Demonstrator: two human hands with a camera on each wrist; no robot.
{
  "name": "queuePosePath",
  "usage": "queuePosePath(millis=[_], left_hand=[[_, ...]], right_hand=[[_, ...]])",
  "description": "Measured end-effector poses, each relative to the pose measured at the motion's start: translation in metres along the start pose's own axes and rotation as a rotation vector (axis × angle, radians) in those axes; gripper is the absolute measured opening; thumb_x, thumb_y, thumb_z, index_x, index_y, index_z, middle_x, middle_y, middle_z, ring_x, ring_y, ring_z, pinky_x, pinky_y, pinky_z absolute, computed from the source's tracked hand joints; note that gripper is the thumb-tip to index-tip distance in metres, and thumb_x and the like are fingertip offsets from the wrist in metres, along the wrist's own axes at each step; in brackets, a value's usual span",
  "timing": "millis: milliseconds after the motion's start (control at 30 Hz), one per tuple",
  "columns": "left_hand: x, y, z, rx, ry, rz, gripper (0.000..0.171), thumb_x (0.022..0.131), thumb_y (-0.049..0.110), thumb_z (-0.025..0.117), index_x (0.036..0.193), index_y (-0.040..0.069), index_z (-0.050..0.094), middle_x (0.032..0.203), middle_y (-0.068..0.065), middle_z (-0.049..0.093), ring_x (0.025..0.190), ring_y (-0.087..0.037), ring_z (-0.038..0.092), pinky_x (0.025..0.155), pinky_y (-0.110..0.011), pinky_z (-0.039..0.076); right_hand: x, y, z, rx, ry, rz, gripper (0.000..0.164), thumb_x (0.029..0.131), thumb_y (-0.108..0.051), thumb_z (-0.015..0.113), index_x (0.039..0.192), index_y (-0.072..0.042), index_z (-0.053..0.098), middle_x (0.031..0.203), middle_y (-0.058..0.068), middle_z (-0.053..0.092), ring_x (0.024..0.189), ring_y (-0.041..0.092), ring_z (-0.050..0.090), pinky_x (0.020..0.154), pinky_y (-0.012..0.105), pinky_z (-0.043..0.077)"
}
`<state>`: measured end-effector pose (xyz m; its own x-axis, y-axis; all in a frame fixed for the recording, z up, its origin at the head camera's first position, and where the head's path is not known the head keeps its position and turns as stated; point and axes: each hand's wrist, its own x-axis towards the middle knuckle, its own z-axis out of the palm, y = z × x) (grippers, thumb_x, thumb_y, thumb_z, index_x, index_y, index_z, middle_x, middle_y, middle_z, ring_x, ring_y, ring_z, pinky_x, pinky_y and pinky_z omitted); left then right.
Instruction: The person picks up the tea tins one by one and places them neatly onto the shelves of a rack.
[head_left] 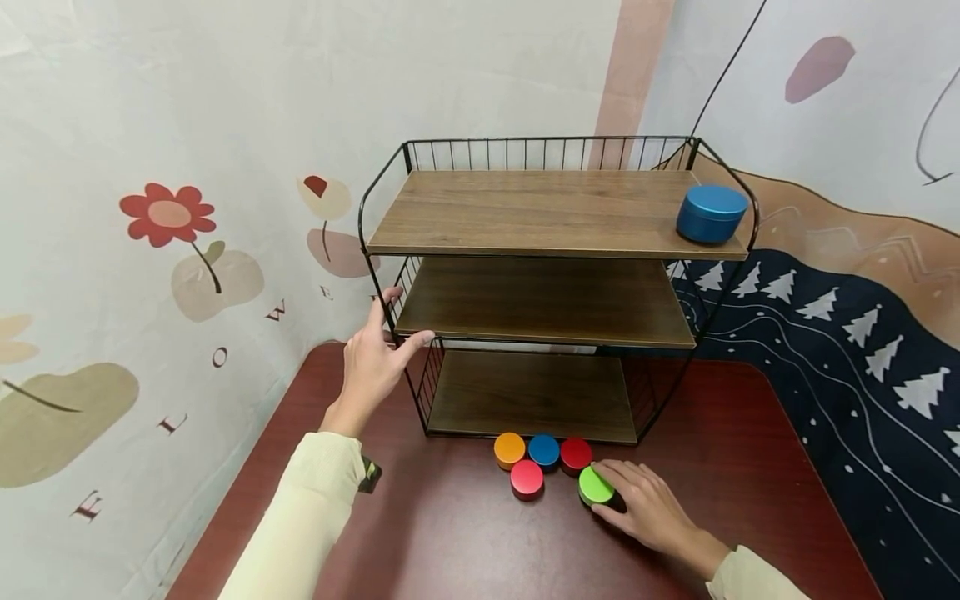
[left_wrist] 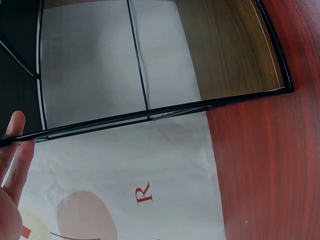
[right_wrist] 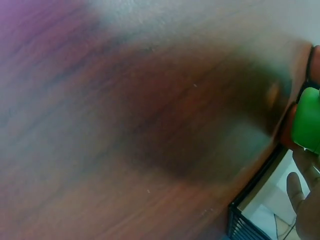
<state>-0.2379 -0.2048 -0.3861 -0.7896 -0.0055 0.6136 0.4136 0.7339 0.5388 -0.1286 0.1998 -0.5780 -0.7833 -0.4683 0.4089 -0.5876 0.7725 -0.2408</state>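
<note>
The right hand (head_left: 647,507) pinches a bright-green-topped round container (head_left: 596,487); the left hand (head_left: 369,358) grips a black-wire, brown-board shelf rack (head_left: 525,212) — dark-red letters (head_left: 87,506) on the white wall cloth (head_left: 225,100) read F-L-O-W-E.

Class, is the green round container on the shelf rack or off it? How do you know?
Off. The green round container is in front of the shelf rack, gripped by the right hand.

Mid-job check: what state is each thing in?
Rack: upright
Left hand: touching rack's left side
Right hand: gripping green puck
Green puck: gripped; whether lifted, unclear
Blue tin: upright, lid on
Orange puck: on table
Blue puck: on table
Red puck: on table
Pinkish puck: on table
</note>
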Motion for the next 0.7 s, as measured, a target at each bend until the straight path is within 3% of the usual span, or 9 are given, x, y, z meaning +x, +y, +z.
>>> queuePosePath(millis=[400,700], left_hand=[[-0.001,-0.001,-0.001,0.01,-0.013,0.002,0.075,0.081,0.042,0.082,0.143,0.019,0.047,0.046,0.002,0.043,0.043,-0.015,0.043,0.053,-0.037,0.034],[-0.001,-0.002,-0.001,0.001,-0.01,-0.001,0.075,0.081,0.043,0.082,0.143,0.02,0.047,0.048,0.004,0.043,0.045,-0.016,0.043,0.053,-0.037,0.034]], right_hand=[[0.017,-0.003,-0.027,0.0,0.098,-0.195,0.061,0.07,-0.036,0.09,0.12,-0.008,0.07,0.112,0.004,0.068,0.094,0.017,0.065,0.074,0.04,0.054],[0.043,-0.009,-0.062,0.013,0.153,-0.307,0.054,0.086,-0.045,0.075,0.122,-0.006,0.068,0.113,0.006,0.069,0.095,0.019,0.065,0.075,0.041,0.053]])
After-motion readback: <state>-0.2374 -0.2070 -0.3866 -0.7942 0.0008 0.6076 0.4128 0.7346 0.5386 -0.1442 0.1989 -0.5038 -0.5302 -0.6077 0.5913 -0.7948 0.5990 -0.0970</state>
